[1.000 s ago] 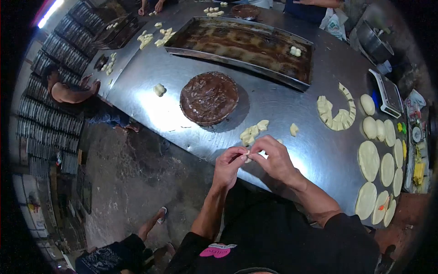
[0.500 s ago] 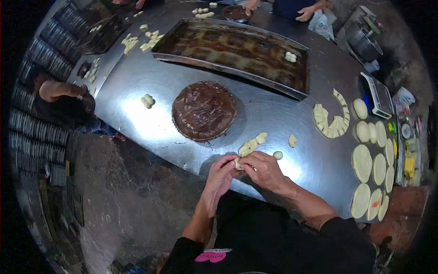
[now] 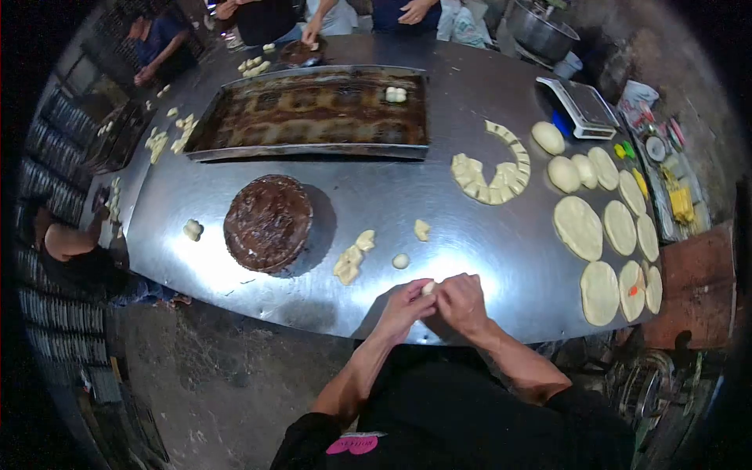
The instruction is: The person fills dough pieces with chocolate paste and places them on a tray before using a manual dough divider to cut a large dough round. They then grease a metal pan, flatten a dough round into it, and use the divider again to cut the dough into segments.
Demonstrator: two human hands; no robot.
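A person in a black top stands at a shiny metal table [image 3: 384,192], working a small pale lump of dough [image 3: 428,289] above its near edge. The left hand [image 3: 406,311] pinches the lump between thumb and fingers, while the right hand [image 3: 460,304] has its fingers curled in close against it; whether they grip it too cannot be told. Half a second ago the hands were beside the irregular pale cut dough pieces [image 3: 351,260], with the smooth round dough ball [image 3: 400,261] to their right; now they have shifted rightward, and that ball lies in the open, just beyond the left hand. The ball and the cut pieces keep their places on the metal, as does the single angular dough scrap [image 3: 421,229] behind the ball. To the left sits the round dish heaped with dark brown paste [image 3: 268,223], unmoved, and behind it the long rectangular metal tray [image 3: 313,149] carries the same cluster of pale dough balls [image 3: 395,95] at its right end. The view has swung, so that more of the co-workers across the table shows, one with a hand [image 3: 311,35] at a smaller brown-filled dish [image 3: 301,53].
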